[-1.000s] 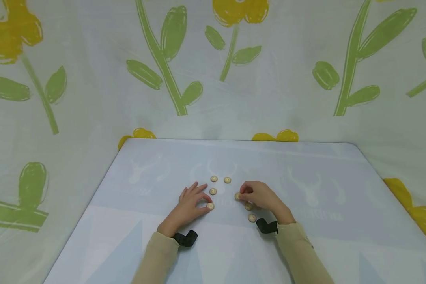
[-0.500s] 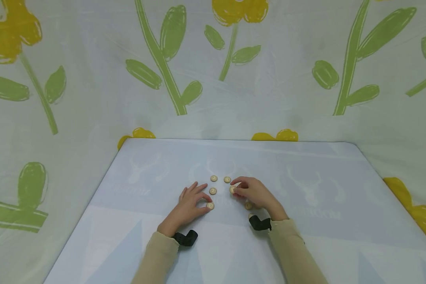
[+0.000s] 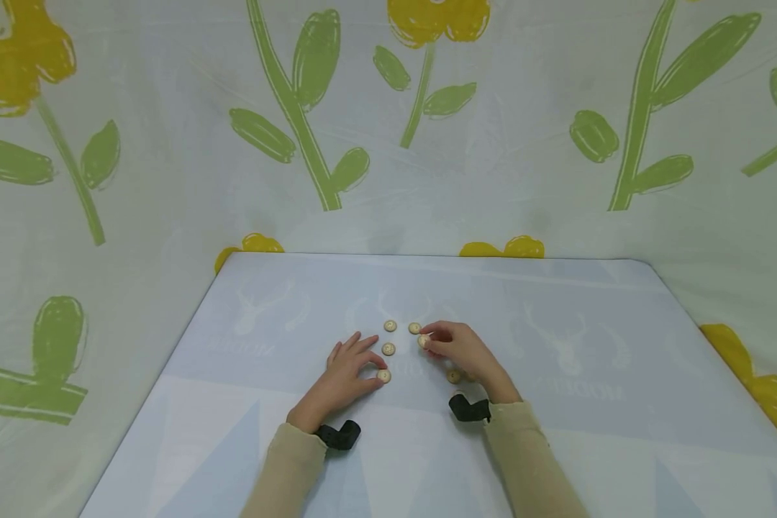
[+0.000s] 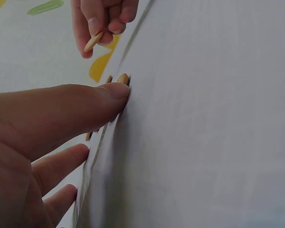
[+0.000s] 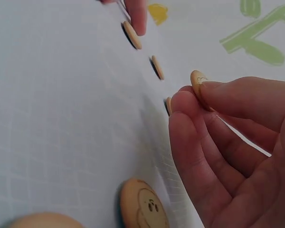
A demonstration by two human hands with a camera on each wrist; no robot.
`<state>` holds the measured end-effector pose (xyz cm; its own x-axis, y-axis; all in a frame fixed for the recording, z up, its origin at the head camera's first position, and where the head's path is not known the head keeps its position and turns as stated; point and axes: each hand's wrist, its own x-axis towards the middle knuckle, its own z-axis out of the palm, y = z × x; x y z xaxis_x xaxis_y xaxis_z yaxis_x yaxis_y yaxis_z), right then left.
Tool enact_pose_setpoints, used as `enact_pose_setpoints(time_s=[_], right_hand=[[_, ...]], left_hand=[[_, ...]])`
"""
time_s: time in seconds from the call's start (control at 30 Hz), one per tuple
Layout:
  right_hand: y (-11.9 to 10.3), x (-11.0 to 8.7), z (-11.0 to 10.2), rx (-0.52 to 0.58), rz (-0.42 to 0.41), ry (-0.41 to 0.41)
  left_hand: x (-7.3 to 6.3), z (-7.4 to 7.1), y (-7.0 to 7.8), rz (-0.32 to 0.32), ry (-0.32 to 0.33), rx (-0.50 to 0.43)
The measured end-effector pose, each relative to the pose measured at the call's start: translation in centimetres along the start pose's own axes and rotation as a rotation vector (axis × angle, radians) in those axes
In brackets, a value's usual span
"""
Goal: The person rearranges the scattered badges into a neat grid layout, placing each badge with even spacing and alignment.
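Small round wooden discs with dark drawings lie on the table. My right hand (image 3: pixel 462 349) pinches one wooden disc (image 3: pixel 424 342) between thumb and fingers; the right wrist view shows this held disc (image 5: pixel 198 88) tilted on edge, raised off the table. My left hand (image 3: pixel 346 374) has its thumb and index finger at the edges of another disc (image 3: pixel 384 376) lying on the table, its other fingers spread. Ahead of the hands lie a disc (image 3: pixel 388 349), a disc (image 3: pixel 390 326) and a disc (image 3: pixel 414 328), the last right by my right fingertips.
Under my right hand lies a disc (image 3: pixel 454 375), with another partly hidden by the wrist. In the right wrist view a nearby disc (image 5: pixel 145 204) bears a cartoon face. The pale table (image 3: pixel 298 288) ends at a flower-printed cloth (image 3: pixel 492 180). Each wrist wears a black band (image 3: pixel 469 408).
My right hand has lifted its disc and moved it forward and left, toward the far discs, slowing over the last half second. My left hand has stayed in place.
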<state>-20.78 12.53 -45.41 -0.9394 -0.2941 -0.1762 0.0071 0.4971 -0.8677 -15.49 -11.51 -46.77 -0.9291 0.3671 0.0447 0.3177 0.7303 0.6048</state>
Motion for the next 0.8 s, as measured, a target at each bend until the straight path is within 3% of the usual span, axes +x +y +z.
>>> enact_pose_setpoints(time_s=[0.3, 0.67, 0.8], right_hand=[[-0.1, 0.0, 1.0, -0.222, -0.042, 0.075], [-0.4, -0.2, 2.1, -0.354, -0.116, 0.098], [-0.7, -0.4, 2.4, -0.355, -0.121, 0.118]], left_hand=[[0.1, 0.1, 0.0, 0.005, 0.002, 0.006], [0.1, 0.2, -0.2, 0.007, 0.002, 0.006], [0.2, 0.2, -0.3, 0.009, 0.003, -0.001]])
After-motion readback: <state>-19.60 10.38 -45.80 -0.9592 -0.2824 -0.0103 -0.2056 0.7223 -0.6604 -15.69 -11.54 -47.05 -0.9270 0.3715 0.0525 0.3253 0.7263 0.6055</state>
